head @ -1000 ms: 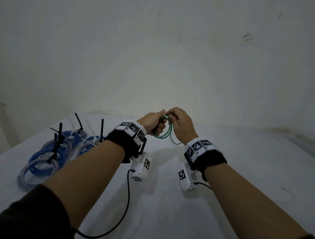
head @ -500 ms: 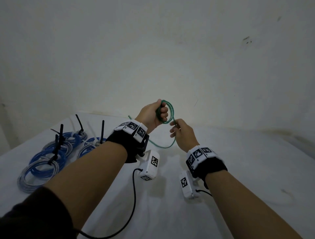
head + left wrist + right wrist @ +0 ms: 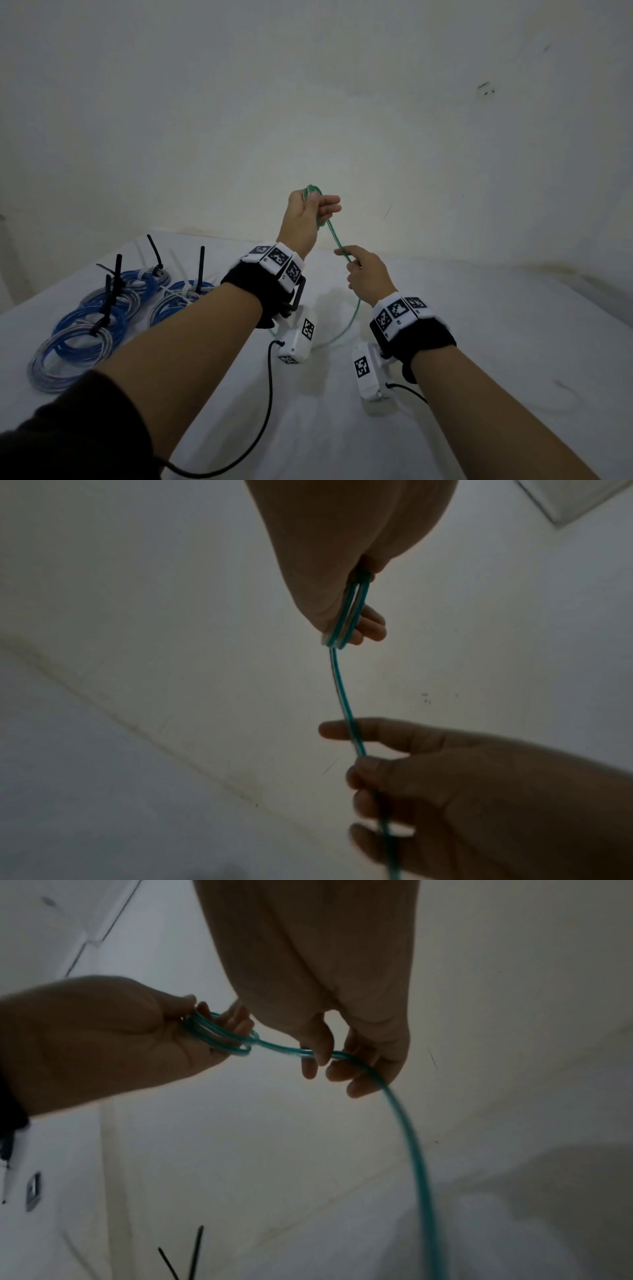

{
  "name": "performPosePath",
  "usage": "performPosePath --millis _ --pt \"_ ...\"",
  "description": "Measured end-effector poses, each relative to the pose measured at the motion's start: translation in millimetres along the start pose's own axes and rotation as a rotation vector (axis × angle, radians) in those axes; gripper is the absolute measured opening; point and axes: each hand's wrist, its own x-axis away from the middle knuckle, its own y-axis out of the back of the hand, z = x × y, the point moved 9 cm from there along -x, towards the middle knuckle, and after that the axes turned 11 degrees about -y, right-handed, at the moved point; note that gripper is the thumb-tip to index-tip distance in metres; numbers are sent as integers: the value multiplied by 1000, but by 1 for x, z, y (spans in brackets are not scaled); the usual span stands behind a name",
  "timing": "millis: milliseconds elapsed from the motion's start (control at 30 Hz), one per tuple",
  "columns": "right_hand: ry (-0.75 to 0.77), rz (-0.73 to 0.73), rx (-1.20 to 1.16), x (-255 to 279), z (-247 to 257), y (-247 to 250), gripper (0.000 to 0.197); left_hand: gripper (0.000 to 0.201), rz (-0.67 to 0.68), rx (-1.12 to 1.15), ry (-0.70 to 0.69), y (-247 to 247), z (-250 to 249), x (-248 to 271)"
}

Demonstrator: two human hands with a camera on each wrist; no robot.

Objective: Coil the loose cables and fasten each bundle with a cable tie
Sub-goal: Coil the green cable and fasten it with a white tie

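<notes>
A thin green cable [image 3: 337, 240] is partly wound into small loops [image 3: 219, 1037] in my raised left hand [image 3: 308, 212], which grips the loops between thumb and fingers. From the loops [image 3: 349, 615] a straight stretch runs down to my right hand [image 3: 363, 274], which pinches it between thumb and forefinger [image 3: 359, 750]. Below the right hand [image 3: 329, 1058] the green cable hangs in a curve [image 3: 342, 335] to the white table [image 3: 479, 325]. The left hand is higher and farther than the right.
Several coiled blue and clear cable bundles [image 3: 96, 318] lie at the table's left, each fastened with black or white ties [image 3: 200, 270] sticking up. A black lead [image 3: 267, 411] hangs from the left wrist camera. A pale wall [image 3: 342, 102] stands close behind.
My left hand has risen with the green loops. The right hand has slid down along the cable, so a straight stretch now spans between the two hands.
</notes>
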Motion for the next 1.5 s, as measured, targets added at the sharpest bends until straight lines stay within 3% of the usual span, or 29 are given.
performPosePath --millis 167,333,433,633,800,867,967,1067,1300,1500 --pt "100 -16 148 7 22 7 43 11 309 -461 -145 -13 5 13" --pt "139 21 28 15 28 11 22 10 555 -835 -105 -15 21 25" --pt "246 21 160 23 39 8 15 8 576 -904 -72 -13 22 29" --pt "399 -66 321 28 50 7 9 27 617 -1008 41 -8 31 33" --pt "523 -332 579 36 59 13 13 35 612 -1026 101 -6 29 34" --pt "560 -442 566 40 61 21 11 37 582 -1009 124 -4 27 32" --pt "586 -459 464 38 62 30 21 43 529 -901 160 -2 24 30" --pt "587 -382 419 34 64 29 30 42 474 -685 245 0 30 31" --pt "509 -192 84 21 64 33 16 49 499 -267 502 -13 37 52" --pt "341 -83 -160 17 47 28 18 41 455 -21 528 -18 31 52"
